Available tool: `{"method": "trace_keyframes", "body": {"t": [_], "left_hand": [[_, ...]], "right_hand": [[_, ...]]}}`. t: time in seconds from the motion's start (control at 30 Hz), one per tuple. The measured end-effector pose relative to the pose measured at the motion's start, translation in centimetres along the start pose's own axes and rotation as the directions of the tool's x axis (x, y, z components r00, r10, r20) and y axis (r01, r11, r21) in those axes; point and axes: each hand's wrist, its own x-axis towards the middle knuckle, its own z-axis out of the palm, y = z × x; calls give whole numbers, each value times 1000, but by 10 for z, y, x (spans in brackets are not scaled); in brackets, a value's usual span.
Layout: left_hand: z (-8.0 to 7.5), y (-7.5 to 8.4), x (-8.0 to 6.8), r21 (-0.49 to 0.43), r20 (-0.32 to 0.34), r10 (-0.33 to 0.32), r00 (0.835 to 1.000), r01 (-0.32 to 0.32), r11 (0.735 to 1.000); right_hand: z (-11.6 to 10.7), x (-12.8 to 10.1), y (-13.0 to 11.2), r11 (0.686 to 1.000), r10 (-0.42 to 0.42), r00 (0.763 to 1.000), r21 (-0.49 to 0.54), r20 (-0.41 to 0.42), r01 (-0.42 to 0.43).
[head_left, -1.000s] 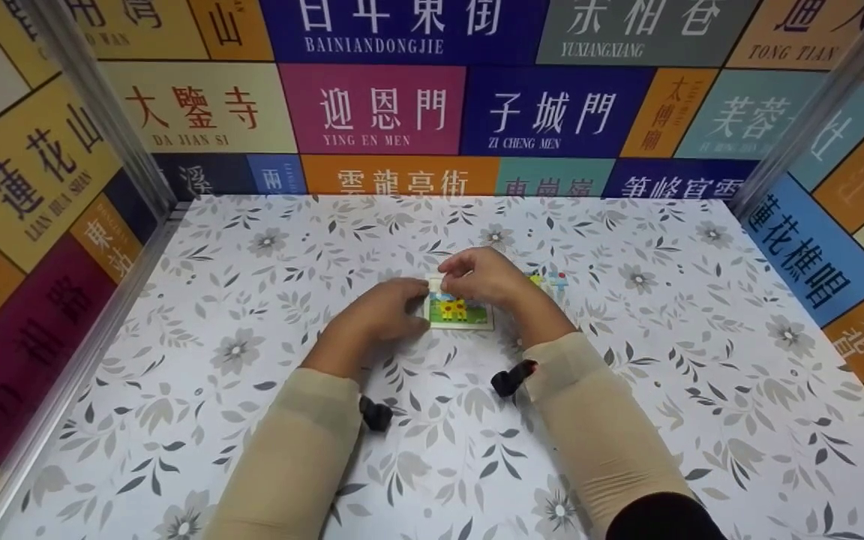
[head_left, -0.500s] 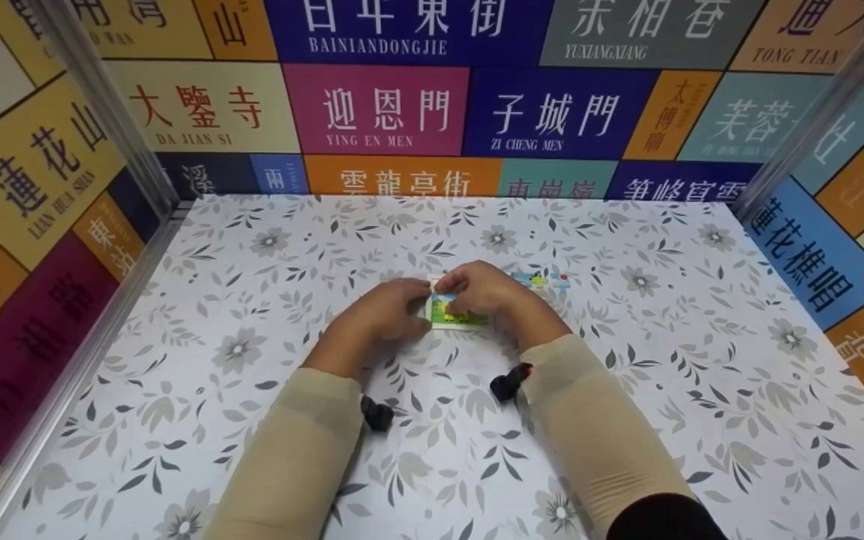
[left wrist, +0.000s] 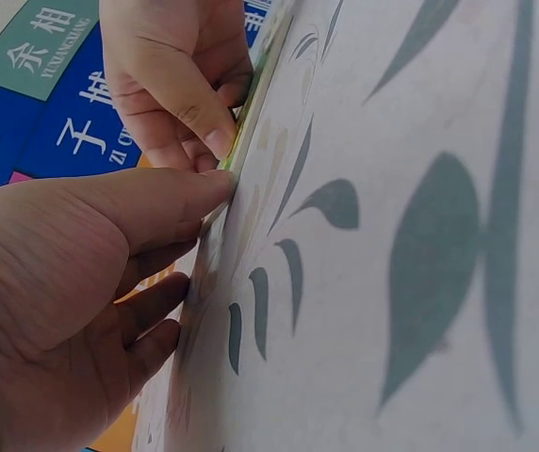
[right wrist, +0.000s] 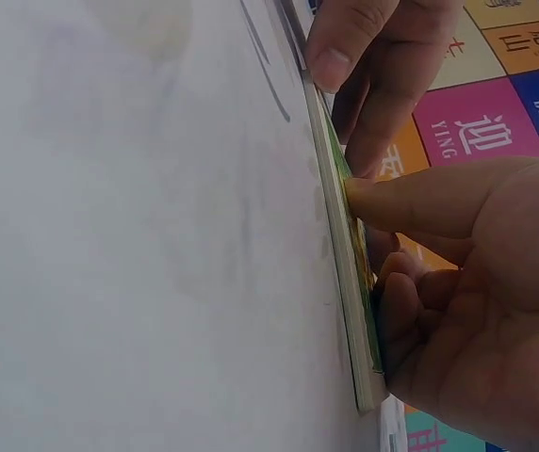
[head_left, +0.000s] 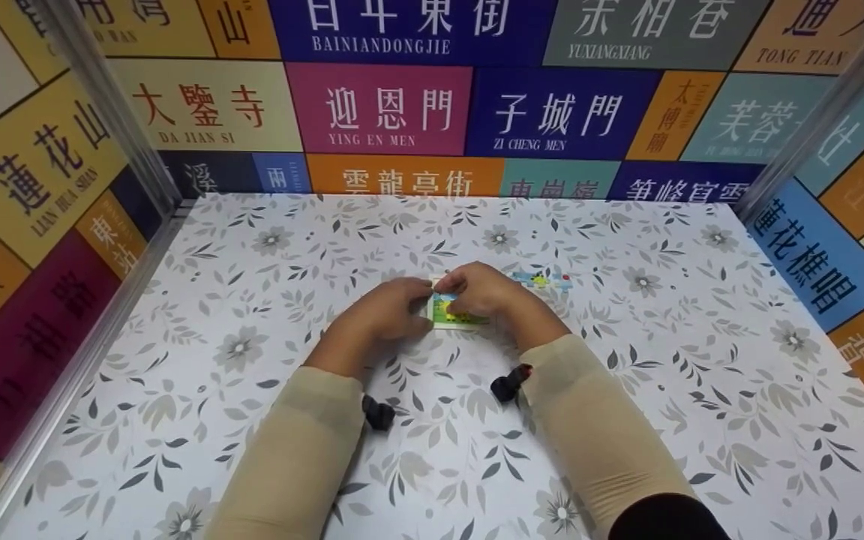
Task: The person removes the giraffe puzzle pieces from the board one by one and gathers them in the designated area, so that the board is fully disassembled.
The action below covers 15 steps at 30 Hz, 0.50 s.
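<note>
A small puzzle board [head_left: 448, 316] with a yellow-and-green animal picture lies flat mid-table. My left hand [head_left: 383, 311] sits at its left edge, thumb tip against the rim [left wrist: 247, 113] and fingers curled beside it. My right hand [head_left: 481, 289] covers most of the board. Its thumb [right wrist: 411, 193] presses on the picture face and its curled fingers rest on the board [right wrist: 347, 273]. In the left wrist view my left hand [left wrist: 62, 282] meets my right hand [left wrist: 171, 85] at the edge. Whether a loose piece lies under my right hand is hidden.
A thin blue and yellow puzzle strip [head_left: 544, 281] lies just right of my right hand. The floral tablecloth [head_left: 252, 420] is boxed in by sign-covered walls [head_left: 379, 105] at the back and both sides, with metal posts [head_left: 109, 112] at the corners.
My right hand moved down from the board's top left corner and now lies over its picture, uncovering the strip to its right. My left hand has stayed at the left edge.
</note>
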Motion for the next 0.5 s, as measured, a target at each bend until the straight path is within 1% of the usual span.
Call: {"method": "trace_keyframes", "body": {"t": [0.2,0.5], "left_hand": [[0,1,0,9,3,-14,1000,14,1000],[1,2,0,-12,-3,-17,1000,17,1000]], "right_hand": [[1,-2,-1,1000,10,1000,5,-11,-10],[3,-5,2,999,-8,998,42,-56,11]]}}
